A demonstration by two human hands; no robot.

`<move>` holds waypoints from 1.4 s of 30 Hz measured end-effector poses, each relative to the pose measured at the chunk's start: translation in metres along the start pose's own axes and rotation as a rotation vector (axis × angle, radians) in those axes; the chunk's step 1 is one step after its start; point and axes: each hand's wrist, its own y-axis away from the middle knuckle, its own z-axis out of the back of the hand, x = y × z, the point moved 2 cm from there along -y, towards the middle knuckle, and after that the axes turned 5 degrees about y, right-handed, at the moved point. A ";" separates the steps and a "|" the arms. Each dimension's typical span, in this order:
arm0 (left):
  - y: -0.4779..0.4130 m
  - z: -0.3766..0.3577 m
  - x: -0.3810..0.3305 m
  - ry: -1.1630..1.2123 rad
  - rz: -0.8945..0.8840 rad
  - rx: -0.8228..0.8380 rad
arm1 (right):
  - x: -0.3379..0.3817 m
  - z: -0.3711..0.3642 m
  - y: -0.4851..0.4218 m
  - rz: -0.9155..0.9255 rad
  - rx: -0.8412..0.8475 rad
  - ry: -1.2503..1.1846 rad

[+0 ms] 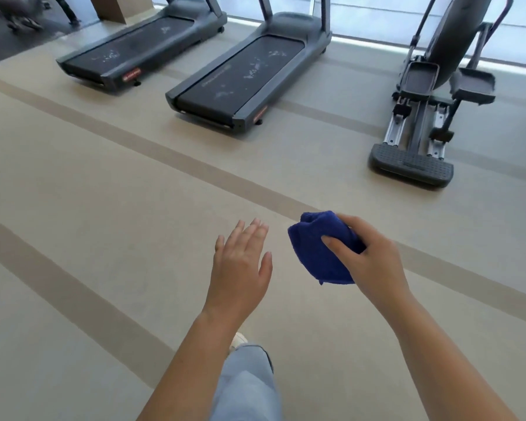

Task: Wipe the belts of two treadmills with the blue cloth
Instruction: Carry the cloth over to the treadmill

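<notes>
I observed right grip (371,256) clutching bunched blue cloth (316,256); left grip (240,262) spread, just beside. Near belt (240,77), far belt (134,47) showed pale marks, well ahead.

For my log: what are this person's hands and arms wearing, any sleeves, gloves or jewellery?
Both are bare: the left hand and right hand have no gloves, rings or watch in view, and no sleeves show on either forearm. Below them are light blue jeans and a pale shoe.

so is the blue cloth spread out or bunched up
Bunched up: the blue cloth sits as a wad gripped in the right hand, with nothing hanging flat.
</notes>
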 end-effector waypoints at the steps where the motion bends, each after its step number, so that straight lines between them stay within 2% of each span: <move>1: -0.019 0.003 0.015 -0.007 -0.005 0.002 | 0.008 -0.011 -0.022 0.009 0.009 0.011; 7: -0.116 0.019 0.100 -0.014 0.038 -0.025 | 0.047 -0.073 -0.136 0.049 0.036 0.010; 14: -0.200 -0.005 0.148 0.019 0.118 0.023 | 0.040 -0.110 -0.245 -0.019 0.080 -0.042; 18: -0.274 -0.035 0.160 0.027 0.119 0.057 | 0.029 -0.108 -0.324 -0.023 0.074 -0.038; 24: -0.424 -0.062 0.156 -0.045 0.003 0.065 | 0.014 -0.082 -0.465 -0.023 0.030 -0.130; 32: -0.573 -0.094 0.164 -0.027 0.078 0.015 | 0.008 -0.057 -0.622 -0.025 0.054 -0.117; 42: -0.733 -0.143 0.241 -0.011 0.080 0.037 | -0.007 -0.089 -0.786 -0.105 0.042 -0.121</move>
